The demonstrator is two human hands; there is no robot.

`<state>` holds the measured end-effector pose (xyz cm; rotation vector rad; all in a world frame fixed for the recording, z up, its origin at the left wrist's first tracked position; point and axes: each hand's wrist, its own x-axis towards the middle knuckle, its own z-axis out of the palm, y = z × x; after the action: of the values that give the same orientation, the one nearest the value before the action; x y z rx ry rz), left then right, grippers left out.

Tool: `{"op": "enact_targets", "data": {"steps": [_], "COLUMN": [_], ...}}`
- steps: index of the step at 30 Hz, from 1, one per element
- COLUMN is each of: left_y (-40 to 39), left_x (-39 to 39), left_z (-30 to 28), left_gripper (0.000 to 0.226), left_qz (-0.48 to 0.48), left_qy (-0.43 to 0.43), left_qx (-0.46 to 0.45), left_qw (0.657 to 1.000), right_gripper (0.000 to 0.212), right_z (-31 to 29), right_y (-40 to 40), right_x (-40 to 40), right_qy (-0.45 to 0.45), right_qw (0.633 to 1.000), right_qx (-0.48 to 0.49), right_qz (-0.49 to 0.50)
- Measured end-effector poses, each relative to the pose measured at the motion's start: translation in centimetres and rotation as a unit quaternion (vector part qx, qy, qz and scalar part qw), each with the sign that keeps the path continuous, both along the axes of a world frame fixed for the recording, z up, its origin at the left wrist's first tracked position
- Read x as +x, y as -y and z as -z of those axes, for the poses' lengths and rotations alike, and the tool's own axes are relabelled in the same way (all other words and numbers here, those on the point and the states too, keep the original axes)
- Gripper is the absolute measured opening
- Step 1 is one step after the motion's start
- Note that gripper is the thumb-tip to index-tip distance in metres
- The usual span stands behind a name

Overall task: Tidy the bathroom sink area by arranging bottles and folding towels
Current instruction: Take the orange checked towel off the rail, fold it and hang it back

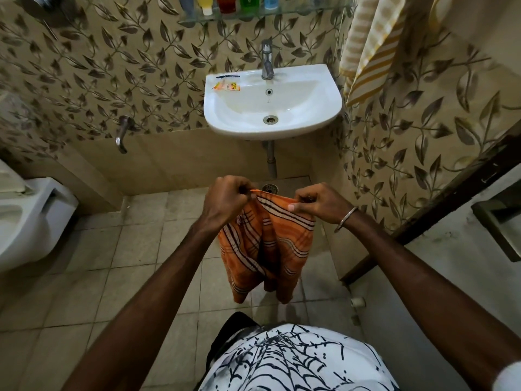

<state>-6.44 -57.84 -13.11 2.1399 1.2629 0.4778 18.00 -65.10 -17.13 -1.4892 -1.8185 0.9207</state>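
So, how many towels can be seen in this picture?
2. The orange striped towel hangs from both hands, left hand and right hand. The yellow-and-white striped towel hangs on the wall at upper right. Others may be hidden.

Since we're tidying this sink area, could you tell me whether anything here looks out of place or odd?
Yes: a small orange sachet lies loose on the sink rim, left of the tap, beside a dark smear; it looks like litter. The bottles stand in a row on the glass shelf. Both hands grip the orange towel, not yet folded.
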Motion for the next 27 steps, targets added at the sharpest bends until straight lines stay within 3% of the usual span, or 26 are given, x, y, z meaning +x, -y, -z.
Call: {"op": "enact_targets", "data": {"steps": [2,4,7,11,14,18,21,22,25,27], "left_y": [0.7,1.8,2.4,1.4,0.7,-0.2,-0.6,-0.4,1.1,2.0], "left_x": [0.7,1.7,2.7,2.1,1.6,1.0,0.8,1.0,2.6,3.7], "left_z": [-0.2,-0.4,-0.1,0.0,-0.1,0.2,0.4,0.3,0.0,0.0], "left_gripper": [0.048,0.06,0.037,0.009,0.01,0.013,0.01,0.013,0.05,0.056], "left_qz": [0.05,0.115,0.147,0.092,0.067,0.008,0.002,0.017,0.094,0.137], "left_qy": [0.012,0.023,0.053,0.039,0.035,0.054,0.046,0.045,0.04,0.033], "left_qx": [-0.039,-0.062,-0.029,-0.017,-0.007,0.001,-0.005,-0.01,-0.042,-0.036], "left_qw": [0.998,0.991,0.987,0.995,0.997,0.999,0.999,0.999,0.994,0.989], "right_gripper": [0.043,0.041,0.028,0.012,0.013,0.033,0.016,0.01,0.009,0.006], "right_z": [-0.4,-0.7,-1.3,-1.6,-0.7,0.2,0.3,0.1,-0.9,-1.8], "right_y": [-0.2,-0.5,-0.7,-0.2,0.2,0.9,0.9,0.9,0.4,0.0], "right_x": [-0.7,-1.3,-1.7,-0.5,0.5,1.5,1.9,1.8,0.9,0.1], "right_qy": [-0.015,-0.016,-0.016,-0.012,0.021,0.02,-0.007,-0.011,-0.014,-0.005], "right_qw": [1.0,1.0,1.0,0.999,0.998,0.998,0.998,0.998,1.0,1.0], "right_qx": [0.021,0.023,0.009,-0.026,-0.059,-0.059,-0.057,-0.053,-0.026,-0.01], "right_qz": [0.001,-0.01,-0.021,-0.017,-0.021,0.007,0.024,0.021,0.003,-0.008]}}
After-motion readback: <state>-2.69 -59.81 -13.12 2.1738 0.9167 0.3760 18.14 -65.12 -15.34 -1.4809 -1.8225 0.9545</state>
